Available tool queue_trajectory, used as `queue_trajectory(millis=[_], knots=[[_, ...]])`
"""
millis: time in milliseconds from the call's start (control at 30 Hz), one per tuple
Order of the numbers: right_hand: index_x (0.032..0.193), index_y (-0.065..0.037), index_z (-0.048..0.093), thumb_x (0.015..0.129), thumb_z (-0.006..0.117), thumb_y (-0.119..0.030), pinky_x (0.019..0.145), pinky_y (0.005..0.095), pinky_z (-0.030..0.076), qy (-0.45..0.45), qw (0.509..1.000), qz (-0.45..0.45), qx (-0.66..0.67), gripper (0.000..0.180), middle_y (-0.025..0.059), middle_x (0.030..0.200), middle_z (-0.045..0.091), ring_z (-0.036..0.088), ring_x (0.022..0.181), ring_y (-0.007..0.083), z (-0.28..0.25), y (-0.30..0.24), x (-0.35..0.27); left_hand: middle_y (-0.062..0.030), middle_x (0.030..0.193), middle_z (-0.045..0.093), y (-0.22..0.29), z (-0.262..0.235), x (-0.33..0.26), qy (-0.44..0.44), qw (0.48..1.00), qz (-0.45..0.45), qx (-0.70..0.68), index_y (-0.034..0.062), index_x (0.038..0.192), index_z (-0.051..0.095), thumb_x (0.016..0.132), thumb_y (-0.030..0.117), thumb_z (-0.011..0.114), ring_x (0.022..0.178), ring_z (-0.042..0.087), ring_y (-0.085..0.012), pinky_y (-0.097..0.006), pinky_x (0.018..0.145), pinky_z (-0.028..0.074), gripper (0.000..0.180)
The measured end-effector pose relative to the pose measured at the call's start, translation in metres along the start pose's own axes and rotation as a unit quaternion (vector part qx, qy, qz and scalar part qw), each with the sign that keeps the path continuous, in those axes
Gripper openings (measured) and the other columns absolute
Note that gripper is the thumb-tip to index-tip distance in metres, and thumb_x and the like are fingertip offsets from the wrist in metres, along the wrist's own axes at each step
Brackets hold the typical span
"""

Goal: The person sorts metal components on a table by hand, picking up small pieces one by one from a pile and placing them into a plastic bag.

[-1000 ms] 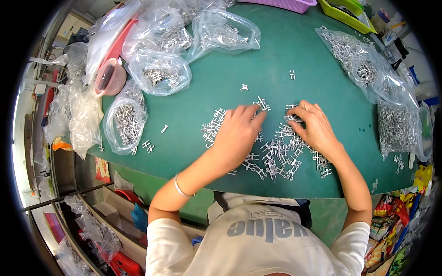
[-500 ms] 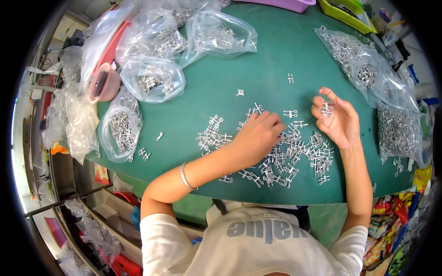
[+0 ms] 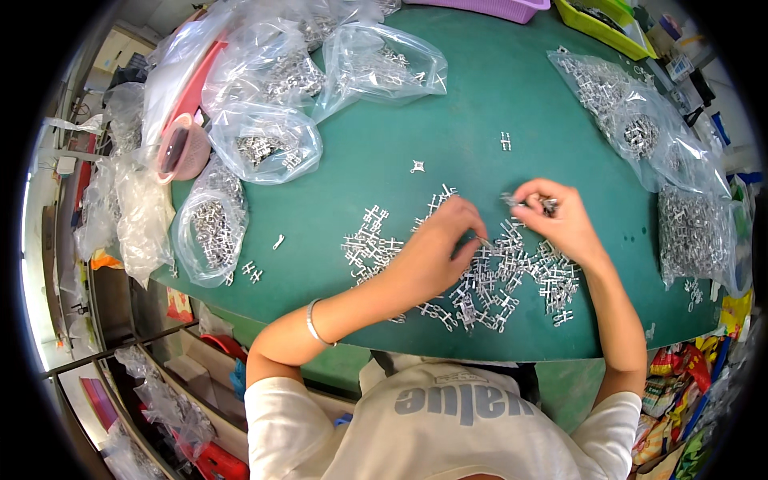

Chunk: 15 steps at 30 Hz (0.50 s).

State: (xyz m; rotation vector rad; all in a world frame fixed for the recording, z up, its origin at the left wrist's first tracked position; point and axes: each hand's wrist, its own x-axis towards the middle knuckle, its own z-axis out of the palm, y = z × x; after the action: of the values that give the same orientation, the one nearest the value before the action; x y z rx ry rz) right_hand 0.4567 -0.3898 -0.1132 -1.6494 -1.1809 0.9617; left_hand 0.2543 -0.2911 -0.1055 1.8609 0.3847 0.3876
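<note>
A loose pile of small silver metal parts [image 3: 490,290], ladder-shaped with looped ends, lies on the green tabletop in front of me. My left hand [image 3: 442,246] is over the pile, thumb and fingers pinched on one small metal part at its right. Just above the pile on the right, my right hand [image 3: 565,222] is curled around several small metal parts, with one sticking out past the fingertips. A second cluster of parts [image 3: 370,244] lies left of my left hand. Farther off rest a single ladder-shaped part [image 3: 506,142] and a squarish one [image 3: 418,166].
Clear plastic bags of metal parts [image 3: 264,144] fill the far left, and more bags [image 3: 694,228] line the right edge. A pink basket [image 3: 184,150] stands at left. Purple [image 3: 496,8] and yellow-green trays [image 3: 604,30] sit at the back. A few stray parts [image 3: 252,272] lie near the left edge.
My right hand has turned from palm-up to palm-down, moving left and nearer with its parts. My left hand has shifted slightly left and now pinches a part.
</note>
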Motion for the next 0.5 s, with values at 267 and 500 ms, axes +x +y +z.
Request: queue_trajectory(millis=[267, 500], knots=[[0.091, -0.002, 0.053, 0.091, 0.053, -0.023, 0.037, 0.0181, 0.027, 0.029, 0.865, 0.139, 0.482, 0.021, 0.0007, 0.067, 0.046, 0.044, 0.055, 0.0084, -0.025, -0.004, 0.009, -0.0032, 0.097, 0.05, -0.007, -0.036, -0.013, 0.056, 0.954, -0.181, -0.232, 0.0001, 0.105, 0.055, 0.077, -0.007, 0.055, 0.087, 0.048, -0.0112, -0.024, 0.071, 0.043, 0.029], [0.101, -0.006, 0.064, 0.085, 0.061, -0.021, 0.057, 0.0335, 0.045, 0.141, 0.957, -0.024, -0.251, 0.023, 0.0093, 0.066, 0.058, 0.053, 0.056, 0.0226, -0.009, 0.002, 0.055, -0.0081, 0.094, 0.051, -0.02, -0.037, 0.009, 0.115, 0.963, -0.006, 0.245, 0.0024, 0.101, 0.058, 0.07, 0.004, 0.071, 0.087, 0.05, -0.0235, -0.033, 0.076, 0.043, 0.033]])
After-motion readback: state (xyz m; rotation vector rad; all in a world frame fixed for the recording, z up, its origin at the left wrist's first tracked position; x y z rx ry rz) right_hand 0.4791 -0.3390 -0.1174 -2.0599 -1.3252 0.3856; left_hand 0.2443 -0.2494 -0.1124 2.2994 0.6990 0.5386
